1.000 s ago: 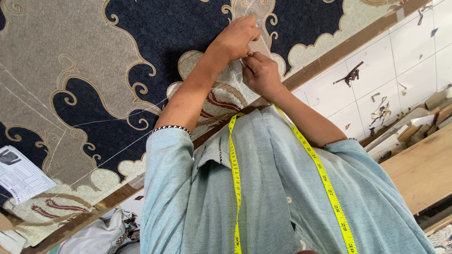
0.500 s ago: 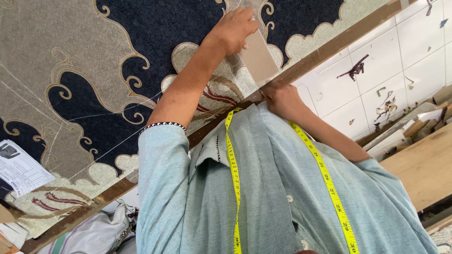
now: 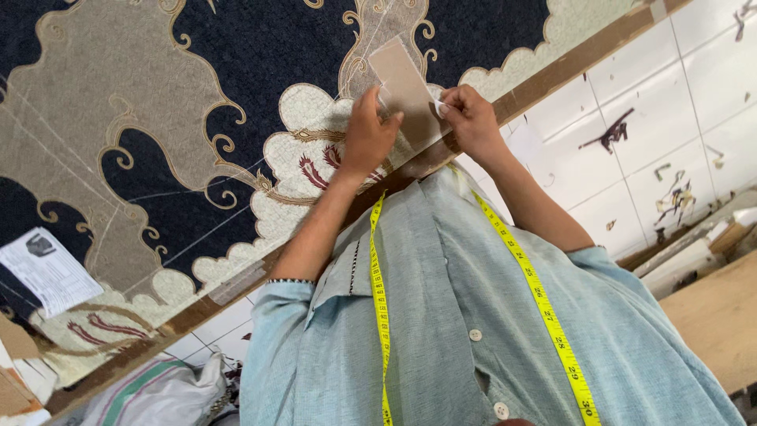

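Patterned navy-and-beige ornamental fabric [image 3: 197,102] covers the worktable. Left hand [image 3: 367,134] fingers curl closed on a flat tan rectangular card template [image 3: 406,87]; right hand [image 3: 469,118] pinches its lower edge. Step judged: positioning the template; next calls for steady alignment. Long axis runs away from the person, slightly tilted. Yellow tape measure [image 3: 378,300] drapes the shirt.

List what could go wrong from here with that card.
1. The tan card, held only at its lower end by the left hand, could slide on the patterned cloth while the right hand brings its small white piece to the card's edge.
2. The yellow tape measure hanging round the neck could swing onto the cloth.
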Demonstrator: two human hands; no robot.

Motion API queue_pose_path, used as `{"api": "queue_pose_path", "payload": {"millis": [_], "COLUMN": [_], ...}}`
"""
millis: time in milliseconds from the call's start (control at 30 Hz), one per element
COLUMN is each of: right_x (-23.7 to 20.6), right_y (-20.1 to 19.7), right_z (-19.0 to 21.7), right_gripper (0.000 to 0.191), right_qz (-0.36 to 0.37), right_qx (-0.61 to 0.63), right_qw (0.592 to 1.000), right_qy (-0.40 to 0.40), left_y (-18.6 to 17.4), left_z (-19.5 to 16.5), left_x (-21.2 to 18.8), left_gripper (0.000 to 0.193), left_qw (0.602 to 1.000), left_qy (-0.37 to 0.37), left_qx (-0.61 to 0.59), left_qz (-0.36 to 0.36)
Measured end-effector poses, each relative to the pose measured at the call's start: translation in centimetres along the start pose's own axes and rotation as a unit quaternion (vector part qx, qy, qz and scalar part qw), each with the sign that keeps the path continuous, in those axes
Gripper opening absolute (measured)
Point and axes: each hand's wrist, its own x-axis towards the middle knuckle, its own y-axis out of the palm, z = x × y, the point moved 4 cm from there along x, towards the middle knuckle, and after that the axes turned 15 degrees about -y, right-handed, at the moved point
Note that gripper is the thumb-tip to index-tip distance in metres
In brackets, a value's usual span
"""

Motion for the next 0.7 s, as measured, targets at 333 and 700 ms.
{"api": "queue_pose_path", "payload": {"millis": [333,700], "right_x": [1.6,-0.8], "right_y": [1.4,2.2], "right_z": [-1.8,5.0], "right_gripper": [0.006,0.014], "right_qz": [0.141,0.393], "right_qx": [0.176,0.227], "right_qw": [0.96,0.875], "right_qy": [0.167,-0.169], "left_y": [7.5,5.9], "left_z": [3.1,1.8], "left_x": [-3.3,-10.7], "left_gripper": [0.055,0.039], "left_qw": [0.965,0.909], "left_qy": [-0.208,-0.151], "left_qx": [-0.154,-0.371], "left_qz": [-0.038,-0.118]}}
